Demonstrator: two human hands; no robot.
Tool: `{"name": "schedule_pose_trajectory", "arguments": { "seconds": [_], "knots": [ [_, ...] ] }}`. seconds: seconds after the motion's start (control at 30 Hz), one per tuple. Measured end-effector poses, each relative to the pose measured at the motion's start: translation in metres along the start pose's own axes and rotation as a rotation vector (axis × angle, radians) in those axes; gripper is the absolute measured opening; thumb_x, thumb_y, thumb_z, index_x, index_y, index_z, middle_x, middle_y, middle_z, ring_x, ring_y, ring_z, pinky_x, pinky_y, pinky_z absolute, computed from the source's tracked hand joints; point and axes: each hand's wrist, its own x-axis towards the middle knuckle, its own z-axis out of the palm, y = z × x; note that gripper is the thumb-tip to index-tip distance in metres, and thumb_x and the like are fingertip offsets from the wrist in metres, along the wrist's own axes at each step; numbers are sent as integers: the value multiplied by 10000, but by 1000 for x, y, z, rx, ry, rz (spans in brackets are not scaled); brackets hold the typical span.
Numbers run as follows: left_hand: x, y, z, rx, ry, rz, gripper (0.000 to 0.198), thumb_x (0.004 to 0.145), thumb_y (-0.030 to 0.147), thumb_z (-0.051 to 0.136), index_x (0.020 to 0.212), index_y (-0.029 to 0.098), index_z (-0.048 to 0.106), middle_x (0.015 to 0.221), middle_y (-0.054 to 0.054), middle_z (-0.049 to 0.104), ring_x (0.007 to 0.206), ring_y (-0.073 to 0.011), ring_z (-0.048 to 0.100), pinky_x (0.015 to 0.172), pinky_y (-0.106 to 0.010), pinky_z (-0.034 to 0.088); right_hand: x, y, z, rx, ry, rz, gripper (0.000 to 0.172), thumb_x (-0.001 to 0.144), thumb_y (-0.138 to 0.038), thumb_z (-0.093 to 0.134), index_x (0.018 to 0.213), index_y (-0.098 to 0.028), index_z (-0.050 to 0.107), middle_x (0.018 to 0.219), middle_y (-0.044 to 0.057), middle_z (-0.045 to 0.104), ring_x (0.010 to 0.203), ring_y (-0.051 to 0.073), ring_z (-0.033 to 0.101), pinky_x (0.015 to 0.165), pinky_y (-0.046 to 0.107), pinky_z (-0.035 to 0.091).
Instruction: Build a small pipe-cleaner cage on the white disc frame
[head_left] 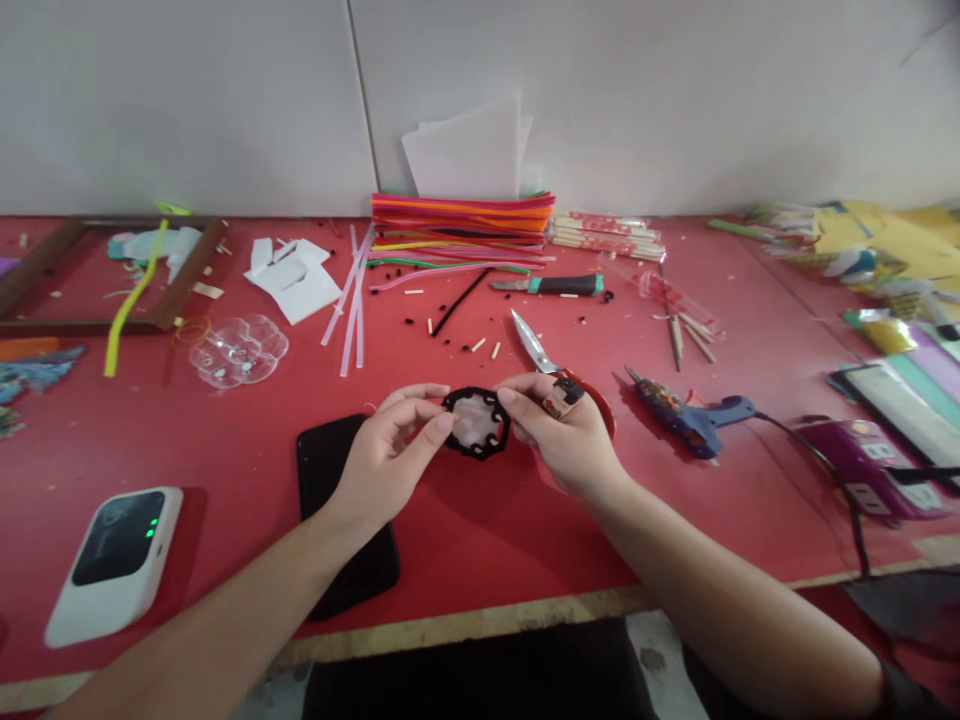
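A small black ring-shaped piece [478, 452] with a pale, see-through middle is held above the red table. My left hand [405, 445] pinches its left edge between thumb and fingers. At its upper right edge, my right hand [566, 430] grips it with thumb and forefinger. A small black and tan object [562, 396] lies against the fingers of my right hand; what it is cannot be made out. Scissors [532, 342] with red handles rest just behind my right hand, their handles partly hidden by it. Under my left wrist lies a black phone [330, 450].
On the red table [465, 560] stand a glue gun [694, 418] with a cable at right, a cutter knife [566, 285] and pipe cleaners [461, 225] behind, a clear palette [238, 350] and wooden frame [161, 300] at left, and a white device [116, 565] at front left.
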Motion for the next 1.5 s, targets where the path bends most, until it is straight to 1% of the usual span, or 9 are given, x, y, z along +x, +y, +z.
{"name": "schedule_pose_trajectory", "arguments": {
  "seconds": [0.27, 0.47, 0.7, 0.87, 1.0, 1.13, 1.2, 1.37, 1.5],
  "knots": [
    [0, -1, 0, 39, 4, -3, 252, 971, 424, 694, 882, 198, 759, 1279, -121, 674, 1169, -245, 690, 1000, -417, 576, 0, 2, 1, 43, 3, 33, 198, 879, -395, 755, 827, -204, 752, 597, -61, 488, 529, 82, 387, 514, 283, 289],
    [2, -6, -4, 238, 2, 69, 263, 1029, 451, 614, 1069, 216, 727, 1198, -104, 715, 1058, -202, 707, 807, -309, 589, 1, 1, 1, 92, 97, 63, 209, 842, -352, 785, 998, -230, 719, 627, -93, 463, 509, 68, 363, 500, 278, 261],
    [6, -9, -2, 549, 12, 204, 290, 1070, 426, 507, 1119, 196, 677, 1114, -115, 760, 1029, -245, 718, 926, -421, 578, 2, -5, 1, 96, 142, 74, 220, 801, -323, 741, 985, -230, 663, 625, -102, 446, 495, 73, 379, 488, 278, 276],
    [-1, 21, -20, 763, 94, 224, 477, 1090, 505, 381, 1282, 159, 648, 1362, -203, 690, 1327, -356, 611, 1150, -542, 439, 4, -7, 0, 134, 180, 85, 235, 773, -340, 742, 960, -227, 654, 581, -113, 436, 456, 65, 350, 479, 271, 257],
    [-37, 44, -42, 1179, 179, 5, 687, 994, 651, 480, 1351, 84, 635, 1274, -283, 676, 1180, -518, 630, 1003, -652, 478, 6, -7, -1, 178, 204, 87, 251, 747, -353, 760, 933, -229, 647, 568, -113, 425, 461, 66, 335, 470, 256, 259],
    [-81, 35, -43, 1430, 94, -223, 753, 992, 644, 493, 1375, 7, 616, 1226, -324, 655, 1068, -521, 658, 857, -592, 549, 9, -5, -2, 189, 214, 94, 257, 742, -354, 770, 930, -230, 648, 589, -105, 430, 468, 67, 335, 461, 246, 260],
    [-92, 26, -37, 1481, 145, -266, 785, 961, 678, 548, 1371, 11, 611, 1227, -324, 633, 1060, -502, 658, 839, -550, 561, 10, -4, -3, 200, 215, 95, 260, 739, -356, 774, 927, -229, 647, 604, -101, 436, 472, 65, 343, 463, 244, 264],
    [-85, 17, -30, 1383, 237, -313, 858, 896, 672, 656, 1417, 8, 502, 1208, -306, 637, 1055, -458, 693, 888, -531, 567, 11, -1, -3, 212, 214, 98, 271, 732, -378, 769, 918, -228, 641, 600, -104, 433, 462, 61, 315, 453, 239, 250],
    [-70, 24, -37, 1092, 248, -497, 1032, 737, 637, 809, 1467, 14, 427, 1388, -370, 601, 1301, -535, 616, 993, -592, 536, 9, 1, -4, 196, 208, 92, 272, 742, -382, 770, 927, -227, 644, 597, -101, 443, 468, 69, 341, 462, 241, 265]
  ]
}}
